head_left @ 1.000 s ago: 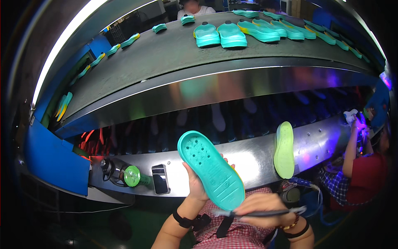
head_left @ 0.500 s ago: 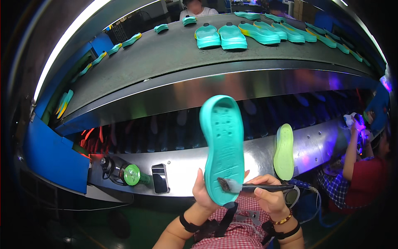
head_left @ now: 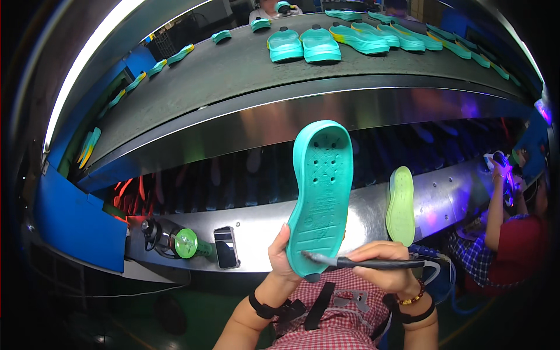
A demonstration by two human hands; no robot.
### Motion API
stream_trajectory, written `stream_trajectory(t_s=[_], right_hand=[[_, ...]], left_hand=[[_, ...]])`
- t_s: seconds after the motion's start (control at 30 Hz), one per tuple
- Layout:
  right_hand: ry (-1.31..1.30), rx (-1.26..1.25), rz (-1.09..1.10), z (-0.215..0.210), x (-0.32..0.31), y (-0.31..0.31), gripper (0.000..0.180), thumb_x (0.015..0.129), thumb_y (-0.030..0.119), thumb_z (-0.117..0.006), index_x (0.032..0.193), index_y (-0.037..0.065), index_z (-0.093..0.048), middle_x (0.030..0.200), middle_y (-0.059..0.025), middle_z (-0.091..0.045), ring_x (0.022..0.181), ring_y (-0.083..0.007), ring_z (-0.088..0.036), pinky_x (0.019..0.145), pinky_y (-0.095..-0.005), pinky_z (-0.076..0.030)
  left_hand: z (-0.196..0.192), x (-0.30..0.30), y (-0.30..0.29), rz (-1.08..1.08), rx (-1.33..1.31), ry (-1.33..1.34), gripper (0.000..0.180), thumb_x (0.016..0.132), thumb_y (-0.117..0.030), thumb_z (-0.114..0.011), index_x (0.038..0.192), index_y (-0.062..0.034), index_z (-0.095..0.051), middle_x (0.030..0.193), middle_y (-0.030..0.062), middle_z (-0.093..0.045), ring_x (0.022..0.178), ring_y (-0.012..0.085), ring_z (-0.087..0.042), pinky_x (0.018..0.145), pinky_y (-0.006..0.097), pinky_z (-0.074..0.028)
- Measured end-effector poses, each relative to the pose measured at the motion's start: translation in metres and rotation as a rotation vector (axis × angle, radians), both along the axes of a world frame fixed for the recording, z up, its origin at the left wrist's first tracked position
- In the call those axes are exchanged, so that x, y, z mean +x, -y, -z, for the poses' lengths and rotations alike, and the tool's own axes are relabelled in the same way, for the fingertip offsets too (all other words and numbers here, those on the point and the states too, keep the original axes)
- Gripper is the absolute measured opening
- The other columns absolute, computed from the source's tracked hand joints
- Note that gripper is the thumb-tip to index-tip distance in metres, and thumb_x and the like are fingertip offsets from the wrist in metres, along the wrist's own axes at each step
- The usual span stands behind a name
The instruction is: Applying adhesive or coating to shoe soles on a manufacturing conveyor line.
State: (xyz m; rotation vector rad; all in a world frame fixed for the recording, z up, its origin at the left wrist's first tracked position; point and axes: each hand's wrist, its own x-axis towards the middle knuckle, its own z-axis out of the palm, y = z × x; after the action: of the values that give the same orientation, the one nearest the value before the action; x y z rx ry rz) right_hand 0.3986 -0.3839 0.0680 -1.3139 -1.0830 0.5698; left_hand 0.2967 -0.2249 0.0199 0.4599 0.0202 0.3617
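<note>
My left hand grips a teal shoe sole by the left side of its heel end. The sole stands tilted with its hollow inner face toward me, showing small holes near the toe and ridges toward the heel. Between the fingers of my right hand is a brush with a black handle, and a pale tube runs from its back end. Its bristles touch the sole's inner face near the heel. A dark tab sticks out at the heel's lower end.
Behind a metal ledge runs a dark conveyor belt carrying several teal soles. On the ledge lie a yellow-green insole, a phone and a bottle with a green part. A co-worker in red sits at the right.
The sole has swung its toe end up and to the right. My brush has shifted slightly toward the heel's left edge. At the far side, a person now holds up a sole.
</note>
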Motion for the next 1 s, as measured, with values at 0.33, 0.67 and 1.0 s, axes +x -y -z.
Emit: stream_trajectory(t_s=[0.33,0.67,1.0], right_hand=[[0.162,0.003,-0.399,-0.013,-0.002,0.007,0.021,0.069,0.005,-0.068,0.089,-0.001,-0.062,0.088,-0.0131,-0.063,0.082,-0.0225,-0.062,0.073,-0.0293,-0.05],[0.525,-0.236,-0.567,-0.021,0.03,0.012,0.025,0.073,0.01,-0.058,0.097,0.007,-0.06,0.095,-0.0084,-0.063,0.089,-0.0225,-0.06,0.075,-0.0304,-0.048],[0.576,-0.237,-0.487,-0.019,0.048,0.024,0.026,0.075,0.011,-0.053,0.1,0.004,-0.056,0.102,-0.0104,-0.059,0.091,-0.0241,-0.059,0.075,-0.0296,-0.048]], left_hand=[[-0.009,0.002,-0.012,0.218,-0.16,-0.028,0.066,0.085,-0.047,-0.03,0.131,-0.0003,-0.026,0.128,0.0231,-0.035,0.114,0.0386,-0.04,0.097,0.049,-0.03],[-0.022,0.003,-0.018,0.597,0.252,-0.466,0.049,0.085,-0.025,-0.05,0.122,0.006,-0.039,0.116,0.017,-0.05,0.101,0.0219,-0.053,0.088,0.031,-0.042],[-0.026,-0.003,-0.02,0.584,0.431,-0.593,0.04,0.087,-0.027,-0.049,0.117,0.0,-0.049,0.107,0.012,-0.056,0.089,0.0143,-0.056,0.078,0.025,-0.046]])
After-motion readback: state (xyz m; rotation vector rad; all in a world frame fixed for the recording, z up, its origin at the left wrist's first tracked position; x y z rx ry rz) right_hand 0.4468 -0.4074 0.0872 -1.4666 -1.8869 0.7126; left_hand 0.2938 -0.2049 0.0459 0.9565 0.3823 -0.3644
